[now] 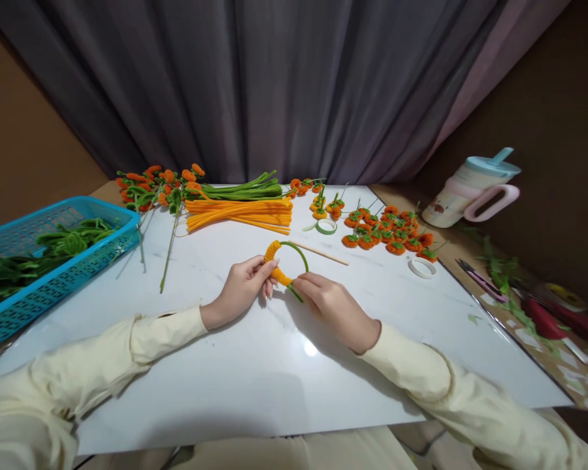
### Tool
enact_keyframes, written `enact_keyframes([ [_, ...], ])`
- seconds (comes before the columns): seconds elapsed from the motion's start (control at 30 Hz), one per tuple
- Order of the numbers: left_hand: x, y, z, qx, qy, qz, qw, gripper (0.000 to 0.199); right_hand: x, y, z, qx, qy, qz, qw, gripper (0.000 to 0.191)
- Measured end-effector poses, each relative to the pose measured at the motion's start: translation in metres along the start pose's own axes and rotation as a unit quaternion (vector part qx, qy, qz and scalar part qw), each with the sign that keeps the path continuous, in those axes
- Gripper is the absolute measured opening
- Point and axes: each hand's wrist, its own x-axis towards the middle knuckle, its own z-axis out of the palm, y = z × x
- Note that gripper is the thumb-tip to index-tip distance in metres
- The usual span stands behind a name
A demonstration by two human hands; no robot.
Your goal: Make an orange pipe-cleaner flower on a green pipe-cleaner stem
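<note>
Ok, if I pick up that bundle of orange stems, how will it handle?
The bundle of orange stems will probably feel light, since its strands look thin. They lie nearly straight, so expect some stiffness, though the green stem, bent in an arc, suggests similar strands may flex easily. The ends spread unevenly, so it could splay when lifted.

Grey curtain (284, 91) beside brown wall (24, 111)

The head camera looks forward and down from close above the white tabletop (235, 378) toward the dark curtain (274, 85).
</note>
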Motion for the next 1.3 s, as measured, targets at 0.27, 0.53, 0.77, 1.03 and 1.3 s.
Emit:
enact_keyframes([
  [0.27,-0.001,0.001,0.002,-0.034,-0.014,-0.016,0.999,0.036,-0.002,-0.004,0.015,0.070,0.047,-0.010,0.996,0.021],
  [0.53,0.001,0.004,0.002,-0.086,-0.020,-0.045,0.995,0.041,0.000,-0.004,0.019,0.115,0.105,-0.027,0.987,0.019],
  [0.77,0.003,0.004,0.001,-0.145,-0.033,-0.071,0.986,0.042,0.001,-0.002,0.020,0.128,0.123,-0.048,0.983,0.018],
  [1.03,0.003,0.005,0.000,-0.167,-0.060,-0.092,0.980,0.040,0.001,-0.004,0.021,0.139,0.149,-0.071,0.976,0.017],
  [1.3,0.005,0.005,0.000,-0.163,-0.079,-0.095,0.979,0.040,0.002,-0.004,0.020,0.137,0.147,-0.071,0.977,0.017],
])
